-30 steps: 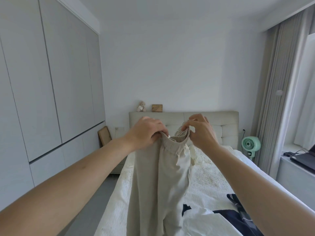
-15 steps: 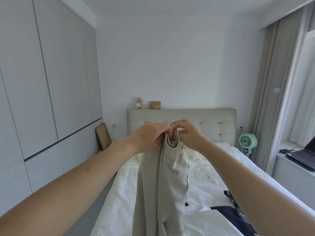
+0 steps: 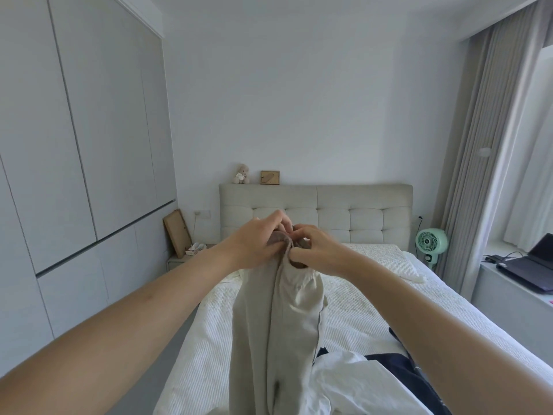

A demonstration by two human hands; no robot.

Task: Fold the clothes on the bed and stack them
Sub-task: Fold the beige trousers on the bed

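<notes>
So the bed (image 3: 353, 322) takes up most of the shot, striped cover, headboard at the far end. Near the foot edge there's still a loose heap: a white piece (image 3: 356, 387) and a navy piece (image 3: 395, 366) beside it, both rumpled, neither folded. No stack anywhere that I can see, so I'd say this is early days.

The beige pants (image 3: 278, 319) are up in the air over the middle of the bed, hanging long from the waistband with the legs dropping out of view at the bottom. Looks like the two halves are being matched up lengthwise, first fold basically.

Left hand (image 3: 254, 244) has its fingers curled tight on the waistband, right hand (image 3: 314, 250) pinches the same band right next to it, the two almost touching. Still left: lay the pants down, fold, then the heap.
</notes>
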